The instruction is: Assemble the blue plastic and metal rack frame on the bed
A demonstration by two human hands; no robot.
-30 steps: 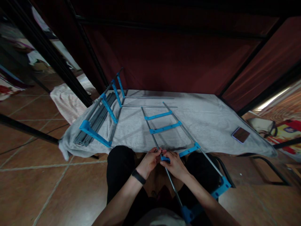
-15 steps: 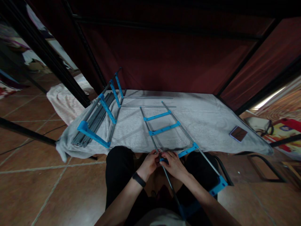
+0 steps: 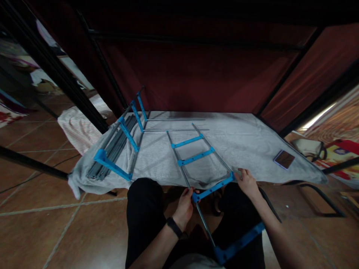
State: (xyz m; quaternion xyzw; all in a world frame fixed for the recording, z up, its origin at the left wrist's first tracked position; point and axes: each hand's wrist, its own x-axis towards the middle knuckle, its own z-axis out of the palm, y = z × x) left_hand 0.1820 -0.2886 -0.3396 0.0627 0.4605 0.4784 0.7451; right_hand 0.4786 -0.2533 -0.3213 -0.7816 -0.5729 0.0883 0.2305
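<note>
A ladder-like frame of metal rods and blue plastic crossbars (image 3: 214, 189) reaches from the grey cloth back over my lap. My left hand (image 3: 185, 206) is closed around the left end of the third crossbar, where it meets the left rod (image 3: 183, 175). At the right end of that same crossbar, the fingers of my right hand (image 3: 248, 184) grip the joint with the right rod (image 3: 221, 158). The nearest crossbar (image 3: 238, 244) lies over my thighs, partly behind my right forearm. Two more crossbars rest farther off on the cloth.
At left stands a second frame with blue crossbars (image 3: 113, 166), beside a bundle of grey tubes (image 3: 112, 151). Two thin rods (image 3: 179, 130) extend from it across the grey cloth (image 3: 252, 149). A phone (image 3: 284, 159) lies at right. Dark metal posts flank the surface.
My right hand has moved from the crossbar's left end to its right end. The left hand stays at the left joint, slightly lower in view.
</note>
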